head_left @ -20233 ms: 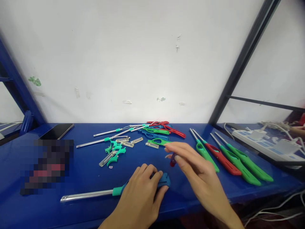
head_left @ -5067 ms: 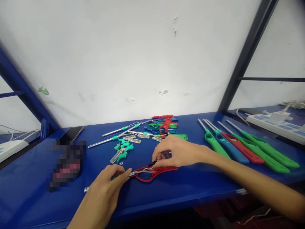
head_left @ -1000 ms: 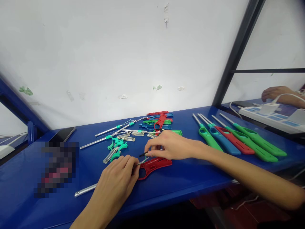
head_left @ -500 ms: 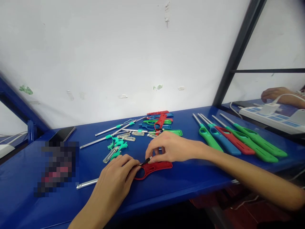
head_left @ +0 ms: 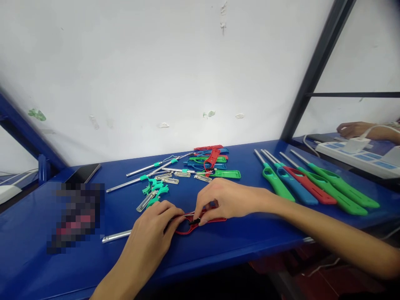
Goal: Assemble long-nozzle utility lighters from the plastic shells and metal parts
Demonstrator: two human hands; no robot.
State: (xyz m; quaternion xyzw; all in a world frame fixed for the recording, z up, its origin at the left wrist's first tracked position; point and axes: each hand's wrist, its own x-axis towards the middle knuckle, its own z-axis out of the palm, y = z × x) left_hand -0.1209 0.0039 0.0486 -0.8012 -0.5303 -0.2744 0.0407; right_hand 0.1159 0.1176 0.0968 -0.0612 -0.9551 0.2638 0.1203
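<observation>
A red handle shell [head_left: 184,231] lies on the blue table, its ring end by my left hand [head_left: 156,227]. My left hand's fingers are closed on that end, and a metal tube [head_left: 115,236] sticks out to the left from under the hand. My right hand [head_left: 215,200] pinches a small black part [head_left: 195,222] over the shell, just right of the ring opening. Behind my hands lie turquoise triggers [head_left: 159,189], clear fuel tanks [head_left: 170,181] and metal tubes with turquoise collars [head_left: 125,184].
Several finished-looking lighters [head_left: 300,183] lie at the right. Coloured handle shells [head_left: 229,174] are stacked near the wall. A phone [head_left: 83,174] and a blurred object [head_left: 76,218] lie left. Another person's hand [head_left: 354,129] is beyond the frame post, by a power strip [head_left: 359,155].
My right hand has brought the black part down and nearer, onto the red shell by the ring. My left hand has barely moved. The whole view has shifted slightly.
</observation>
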